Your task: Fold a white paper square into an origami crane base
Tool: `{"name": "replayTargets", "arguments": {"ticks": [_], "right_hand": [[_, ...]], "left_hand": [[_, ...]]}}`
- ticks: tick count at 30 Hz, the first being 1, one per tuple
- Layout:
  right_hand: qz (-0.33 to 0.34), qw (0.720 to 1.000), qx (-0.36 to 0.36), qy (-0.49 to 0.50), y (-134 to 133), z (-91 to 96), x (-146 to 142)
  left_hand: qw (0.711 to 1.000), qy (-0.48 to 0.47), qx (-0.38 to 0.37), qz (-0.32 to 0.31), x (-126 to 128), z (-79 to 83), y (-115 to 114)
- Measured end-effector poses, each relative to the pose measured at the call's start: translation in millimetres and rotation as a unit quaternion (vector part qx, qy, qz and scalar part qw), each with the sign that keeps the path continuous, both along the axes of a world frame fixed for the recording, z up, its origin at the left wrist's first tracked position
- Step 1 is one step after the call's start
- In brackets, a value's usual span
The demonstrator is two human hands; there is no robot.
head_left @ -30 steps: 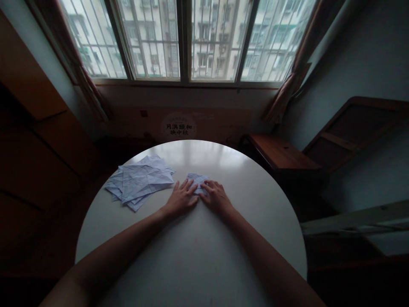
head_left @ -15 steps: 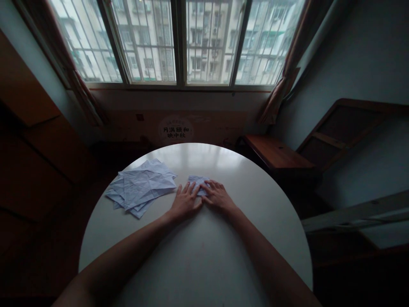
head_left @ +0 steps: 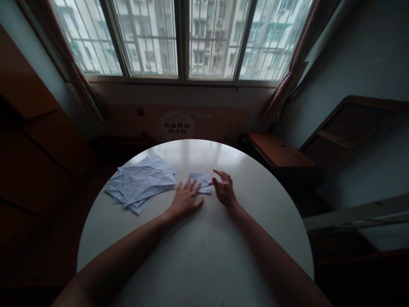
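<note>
A small folded sheet of creased white paper (head_left: 202, 179) lies on the round white table (head_left: 204, 256). My left hand (head_left: 185, 199) rests flat over its lower left part, fingers spread, pressing it against the tabletop. At the paper's right edge is my right hand (head_left: 225, 190), raised a little, with thumb and forefinger apart and the other fingers partly curled. One fingertip of it reaches the paper's edge; whether it touches is hard to tell. Left of both hands sits a loose pile of creased paper sheets (head_left: 147, 181).
A wooden bench or low table (head_left: 281, 149) stands beyond the table at the right, near a leaning wooden frame (head_left: 345, 128). Wooden cabinets (head_left: 41, 149) line the left side. Ahead is a barred window (head_left: 147, 42) with curtains.
My right hand has lifted off the paper and shifted right, its fingers now curled and parted. My left hand stays on the paper, more of which now shows. The view has tilted slightly.
</note>
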State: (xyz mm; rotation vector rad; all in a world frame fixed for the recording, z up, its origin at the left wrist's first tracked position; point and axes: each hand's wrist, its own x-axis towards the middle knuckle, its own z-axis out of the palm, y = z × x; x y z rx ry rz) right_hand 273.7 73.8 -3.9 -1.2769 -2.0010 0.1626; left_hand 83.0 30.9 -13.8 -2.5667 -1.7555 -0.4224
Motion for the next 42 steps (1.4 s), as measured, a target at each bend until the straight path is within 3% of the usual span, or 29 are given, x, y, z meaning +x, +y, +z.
{"name": "replayTargets", "arguments": {"ticks": [5, 16, 24, 32, 42], "right_hand": [[-0.026, 0.998, 0.003, 0.05, 0.9, -3.6, 1.0], [-0.09, 0.994, -0.048, 0.045, -7.8, 1.3, 1.8], [-0.166, 0.984, -0.011, 0.062, -14.9, 2.1, 0.9], [-0.059, 0.997, -0.021, 0.051, -6.4, -5.4, 2.2], [0.081, 0.994, -0.04, -0.059, -21.0, -4.8, -6.5]], "left_hand": [[1.0, -0.007, 0.0, 0.004, 1.4, 1.9, -1.1], [1.0, -0.007, -0.006, 0.008, 2.9, 6.5, -4.2], [1.0, -0.001, -0.009, 0.008, 2.6, 3.4, -4.6], [1.0, 0.002, -0.016, 0.001, 2.2, 5.2, -4.8], [1.0, -0.011, 0.008, -0.018, 1.6, 5.2, -7.2]]}}
